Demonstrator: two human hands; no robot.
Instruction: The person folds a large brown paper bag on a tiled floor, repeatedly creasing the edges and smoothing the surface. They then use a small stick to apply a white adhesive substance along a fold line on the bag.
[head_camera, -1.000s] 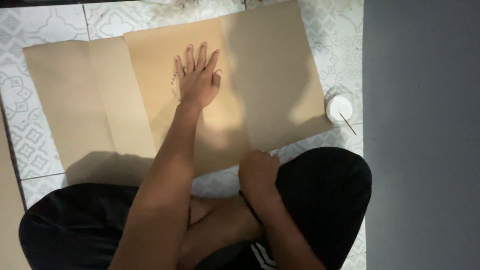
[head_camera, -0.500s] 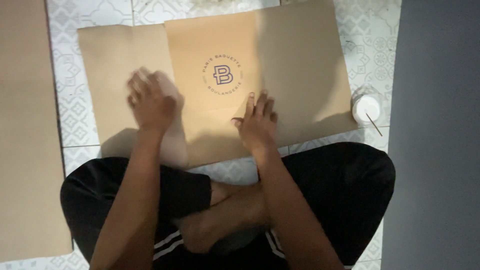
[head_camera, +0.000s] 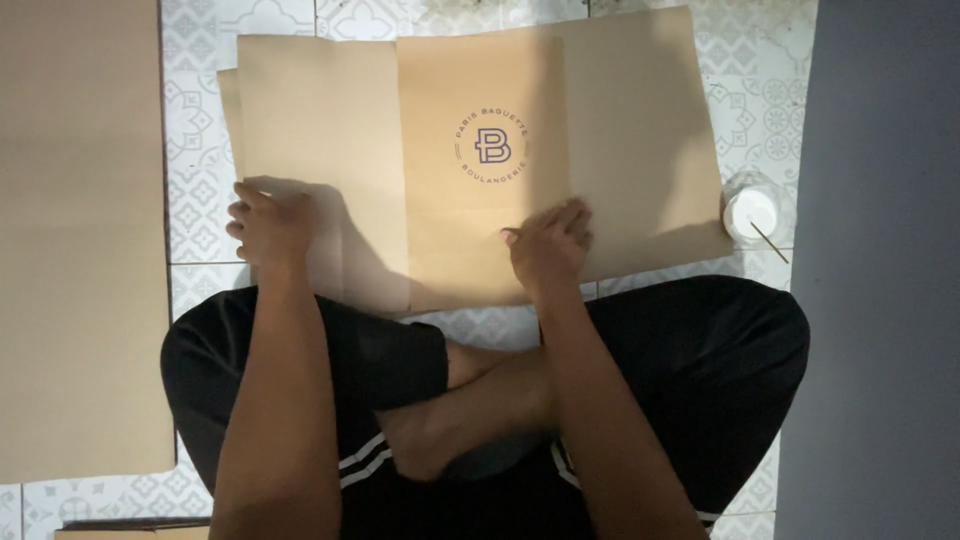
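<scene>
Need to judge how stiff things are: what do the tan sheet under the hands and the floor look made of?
Tan sheet: looks like matte brown kraft paper, thin, with sharp fold creases and a printed round emblem. Floor: probably ceramic tile, patterned, with grout lines.

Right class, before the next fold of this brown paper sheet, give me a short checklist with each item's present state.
1. Left hand on the left flap: ok, it rests at the flap's lower edge.
2. Right hand pressing the brown paper sheet: ok, it sits on the lower middle.
3. Round printed emblem face up and uncovered: ok.
4. Sheet lying flat on the tiled floor: cannot tell; shadows hide the near edge.
5. Small white pot with its stick off the sheet: ok, it stands just beside the right edge.
6. Second sheet apart: ok, a tile gap shows.
</scene>
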